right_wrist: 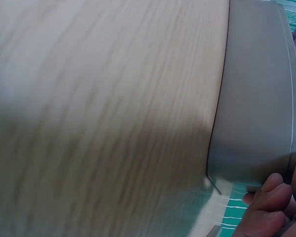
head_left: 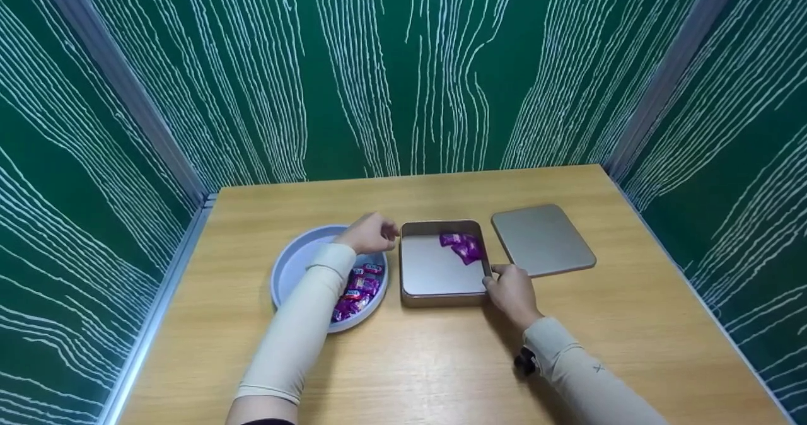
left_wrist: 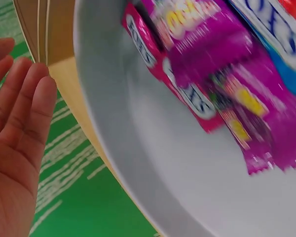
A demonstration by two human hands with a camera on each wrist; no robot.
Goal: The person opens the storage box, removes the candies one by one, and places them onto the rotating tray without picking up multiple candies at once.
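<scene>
A rectangular metal tin (head_left: 429,273) stands uncovered on the table, with several small purple candy packets (head_left: 465,248) in its far right corner. My right hand (head_left: 514,292) grips the tin's near right corner; the right wrist view shows curled fingers (right_wrist: 266,202) against its wall. To the left is a round pale tray (head_left: 282,270) with more purple candy packets (head_left: 362,289), some marked with white and blue lettering. Between tray and tin, my left hand (head_left: 373,232) hovers over the tray's rim. Its fingers (left_wrist: 32,94) are loosely bent and hold nothing visible in the left wrist view.
A flat metal lid (head_left: 542,239) lies right of the tin, close to its right wall. All of this sits on a wooden table (head_left: 403,362). Green panels with white lines (head_left: 422,78) enclose the back and both sides. My left forearm (head_left: 302,324) covers part of the tray.
</scene>
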